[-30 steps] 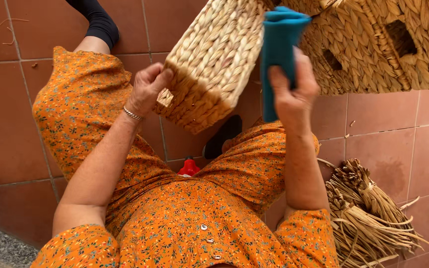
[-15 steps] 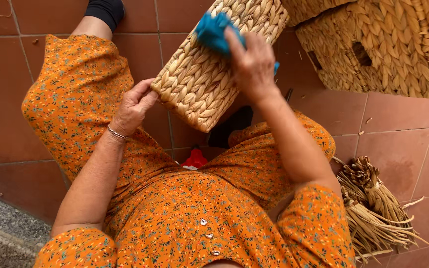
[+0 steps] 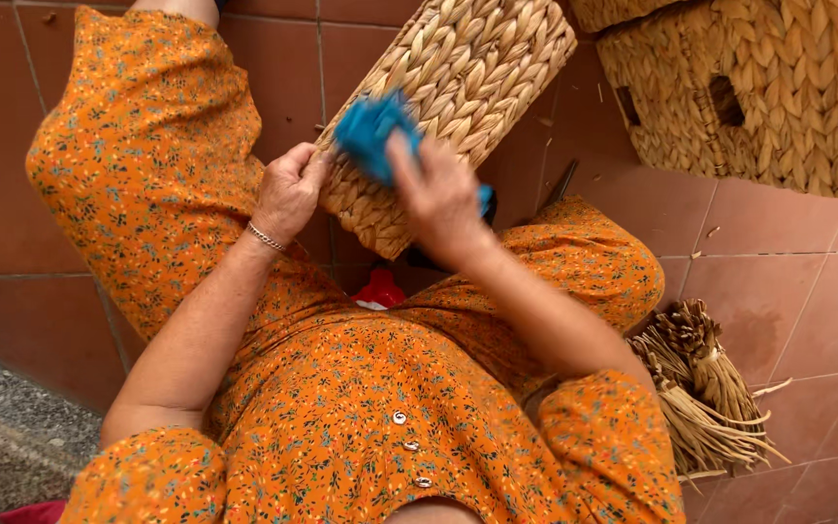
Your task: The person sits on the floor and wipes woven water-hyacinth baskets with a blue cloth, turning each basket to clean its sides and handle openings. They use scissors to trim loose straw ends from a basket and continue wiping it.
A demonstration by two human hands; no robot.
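Tiled floor [image 3: 797, 281] under seated person in orange dress. Second woven basket [image 3: 758, 97] at 1 o'clock. Woven basket [image 3: 458, 87] at 12 o'clock, tilted over lap. Straw bundle [image 3: 700, 388] at 4 o'clock. Left hand [image 3: 288, 194] fingers closed on basket edge. Right hand [image 3: 438, 194] fingers clasp blue cloth [image 3: 370, 131] against basket.

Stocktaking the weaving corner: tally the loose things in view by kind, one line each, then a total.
Woven basket in the hands: 1
Other woven baskets, top right: at least 1; a second is cut off by the frame
Blue cloth: 1
Bundles of dried straw: 1
Small red thing: 1
Total: 5 fully counted
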